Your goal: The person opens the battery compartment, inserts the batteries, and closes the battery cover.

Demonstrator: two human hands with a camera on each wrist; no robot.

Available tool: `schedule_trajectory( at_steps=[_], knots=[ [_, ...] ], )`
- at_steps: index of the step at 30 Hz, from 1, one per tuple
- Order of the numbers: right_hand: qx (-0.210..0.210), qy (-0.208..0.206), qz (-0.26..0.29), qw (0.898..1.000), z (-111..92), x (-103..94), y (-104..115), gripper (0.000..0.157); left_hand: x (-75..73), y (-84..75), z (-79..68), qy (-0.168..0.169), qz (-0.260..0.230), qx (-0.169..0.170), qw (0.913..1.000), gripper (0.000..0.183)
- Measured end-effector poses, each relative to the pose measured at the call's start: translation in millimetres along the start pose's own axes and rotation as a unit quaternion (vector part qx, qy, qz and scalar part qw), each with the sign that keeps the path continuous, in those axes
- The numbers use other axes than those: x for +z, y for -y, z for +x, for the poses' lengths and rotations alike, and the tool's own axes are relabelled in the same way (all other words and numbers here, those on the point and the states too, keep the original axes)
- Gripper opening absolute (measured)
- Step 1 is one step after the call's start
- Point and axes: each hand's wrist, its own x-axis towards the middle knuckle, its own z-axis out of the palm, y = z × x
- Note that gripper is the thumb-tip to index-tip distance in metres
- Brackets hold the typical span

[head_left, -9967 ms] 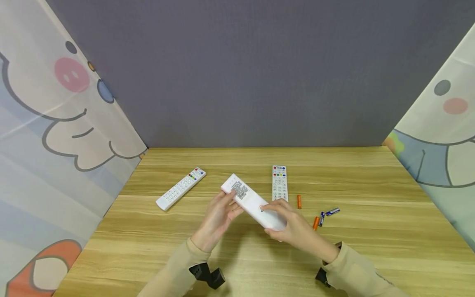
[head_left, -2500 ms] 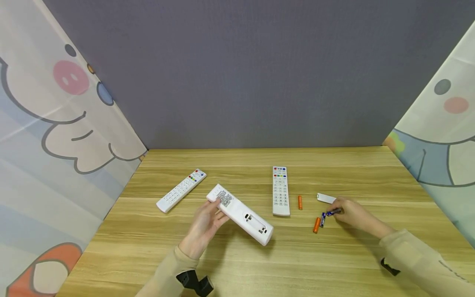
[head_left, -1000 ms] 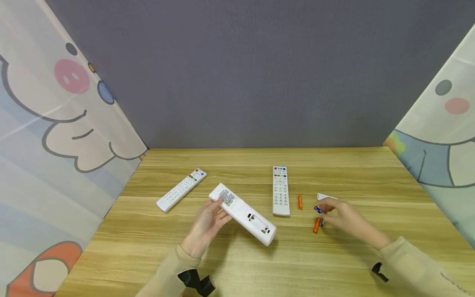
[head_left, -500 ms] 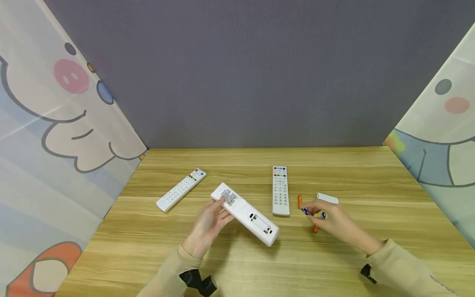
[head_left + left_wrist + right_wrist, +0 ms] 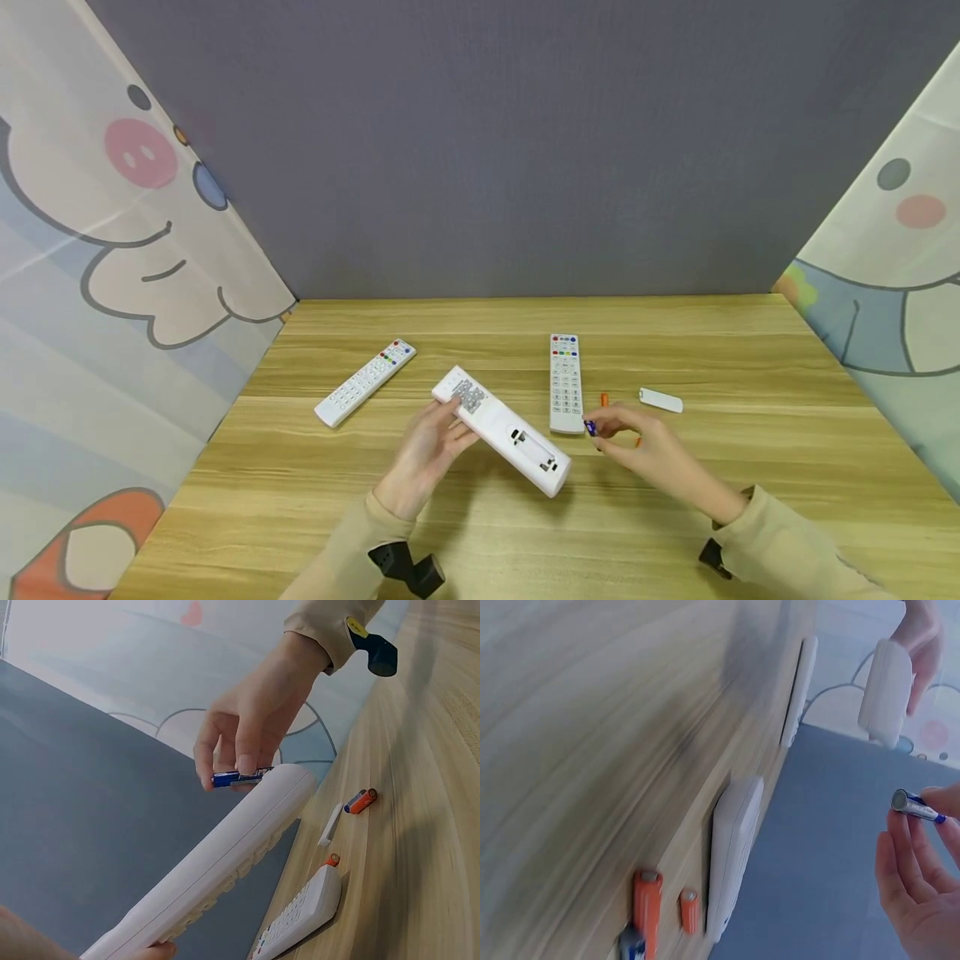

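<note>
My left hand grips a white remote control near its labelled end, back side up and raised over the table. Its battery compartment lies uncovered, with metal contacts showing and no battery inside. Between thumb and fingertips, my right hand pinches a blue battery, just right of the remote's open end. The left wrist view shows that blue battery close beside the raised remote. The white battery cover lies on the table beyond my right hand.
Two more white remotes lie buttons up, one remote at the left and another remote in the middle. Orange batteries and another blue battery rest on the wooden table, partly hidden by my right hand in the head view.
The cover came off the held remote and now lies on the table. My right hand picked up a blue battery and carried it left towards the remote, which shifted slightly right.
</note>
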Motion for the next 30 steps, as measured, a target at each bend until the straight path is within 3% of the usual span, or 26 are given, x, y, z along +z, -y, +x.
schedule_trajectory(
  at_steps=[6, 15, 30],
  knots=[
    [-0.004, -0.007, 0.028, 1.0, 2.0, 8.5, 5.0, 0.035, 3.0, 0.1, 0.4, 0.001, -0.006, -0.004, 1.0, 0.044],
    [0.06, 0.018, 0.083, 0.995, 6.1, 18.3, 13.3, 0.029, 6.3, 0.3, 2.2, 0.009, -0.009, -0.008, 0.9999, 0.045],
    [0.089, 0.041, 0.124, 0.987, 13.8, 27.2, 23.8, 0.022, 10.9, 1.7, 2.0, 0.011, -0.007, -0.007, 0.9999, 0.045]
  ],
)
